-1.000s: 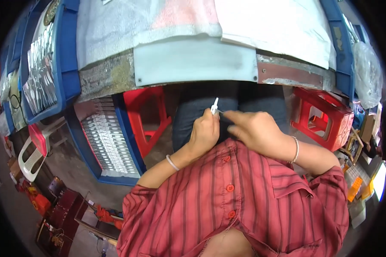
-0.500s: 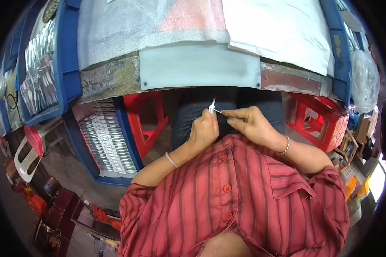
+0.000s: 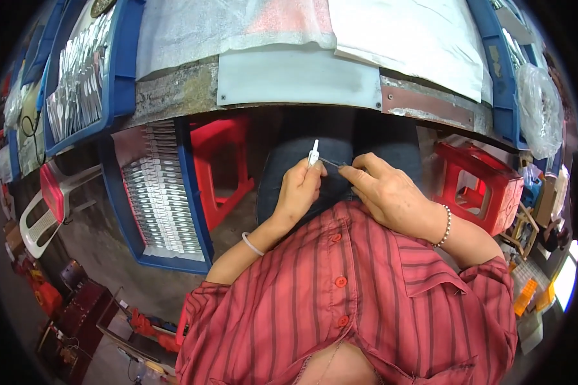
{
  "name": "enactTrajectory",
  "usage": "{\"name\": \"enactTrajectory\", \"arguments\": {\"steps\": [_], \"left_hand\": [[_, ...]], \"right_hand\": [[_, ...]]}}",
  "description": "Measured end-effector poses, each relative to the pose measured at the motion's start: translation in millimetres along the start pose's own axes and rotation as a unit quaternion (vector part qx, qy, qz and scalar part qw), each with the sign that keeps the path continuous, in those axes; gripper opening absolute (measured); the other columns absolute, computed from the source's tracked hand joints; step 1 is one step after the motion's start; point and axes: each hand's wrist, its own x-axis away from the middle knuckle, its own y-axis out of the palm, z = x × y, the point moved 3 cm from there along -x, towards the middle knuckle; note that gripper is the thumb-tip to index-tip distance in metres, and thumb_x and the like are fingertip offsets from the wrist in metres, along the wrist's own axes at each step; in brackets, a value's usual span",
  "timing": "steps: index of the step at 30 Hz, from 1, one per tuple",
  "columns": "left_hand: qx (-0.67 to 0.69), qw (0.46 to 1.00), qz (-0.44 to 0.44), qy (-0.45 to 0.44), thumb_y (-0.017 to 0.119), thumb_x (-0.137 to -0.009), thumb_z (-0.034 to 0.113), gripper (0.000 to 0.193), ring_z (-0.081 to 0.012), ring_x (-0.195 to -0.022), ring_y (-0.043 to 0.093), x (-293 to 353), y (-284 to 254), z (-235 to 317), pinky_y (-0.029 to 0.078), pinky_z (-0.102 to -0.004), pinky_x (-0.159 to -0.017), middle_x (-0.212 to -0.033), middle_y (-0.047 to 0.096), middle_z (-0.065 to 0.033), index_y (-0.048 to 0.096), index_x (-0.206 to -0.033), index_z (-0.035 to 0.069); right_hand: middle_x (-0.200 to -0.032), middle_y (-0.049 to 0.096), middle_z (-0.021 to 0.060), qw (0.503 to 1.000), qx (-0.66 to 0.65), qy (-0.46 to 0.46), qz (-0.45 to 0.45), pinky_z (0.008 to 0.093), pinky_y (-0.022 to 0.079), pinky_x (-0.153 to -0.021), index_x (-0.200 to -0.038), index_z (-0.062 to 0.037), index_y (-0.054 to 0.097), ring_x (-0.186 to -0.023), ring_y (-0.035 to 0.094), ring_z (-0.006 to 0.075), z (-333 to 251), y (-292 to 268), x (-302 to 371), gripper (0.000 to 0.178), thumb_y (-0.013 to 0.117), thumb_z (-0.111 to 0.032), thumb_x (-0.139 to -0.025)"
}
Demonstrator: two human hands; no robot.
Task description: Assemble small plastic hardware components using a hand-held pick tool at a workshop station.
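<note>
Above my lap, my left hand (image 3: 297,192) pinches a small silvery-white metal piece (image 3: 314,155) with a narrow pale tip standing up. The fingers hide its lower end. My right hand (image 3: 392,196) is closed on a thin dark rod-like tool (image 3: 331,163). That tool's far end meets the piece or lies right beside it; contact is too small to make out. Curled fingers cover the tool's other end. Both hands are over my dark trousers, just short of the workbench edge.
A cloth-covered workbench (image 3: 404,38) has a pale plate (image 3: 295,77) along its front edge. Blue crates (image 3: 125,70) of shiny metal pieces stand left, one lower crate (image 3: 202,224) holding neat rows. Red stools (image 3: 221,173) flank my legs. A clear plastic bag (image 3: 538,109) hangs right.
My right hand has turned, its back now facing up more, and the tool has shifted with it. My left hand has tipped the piece slightly more upright. The whole view has shifted a little.
</note>
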Motion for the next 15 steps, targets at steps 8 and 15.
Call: {"name": "enactTrajectory", "arguments": {"steps": [8,15], "left_hand": [[-0.034,0.999,0.003,0.014,0.045,-0.1,0.022,0.023,-0.0026,-0.046,0.031,-1.5,-1.4,-5.9,0.025,-0.0196,-0.041,-0.06,0.037,0.0062,0.052,-0.088,0.004],[-0.128,0.986,0.036,0.103,0.046,-0.1,0.021,0.024,-0.0024,-0.047,0.035,-5.0,-1.8,-11.1,0.028,-0.0199,-0.041,-0.06,0.041,0.0057,0.053,-0.086,0.003]], "right_hand": [[-0.102,0.055,0.0202,1.0,0.005,-0.003,0.012,0.0394,0.052,-0.072,-0.115,0.0029,0.056,-0.085,0.06,0.0359,8.3,11.5,1.4,0.035,0.06,0.001,-0.08],[-0.093,0.063,0.0147,0.969,-0.226,0.098,0.026,0.0317,0.049,-0.065,-0.113,0.0035,0.058,-0.077,0.061,0.0218,37.5,15.5,-4.2,0.027,0.052,0.0,-0.088]]}}
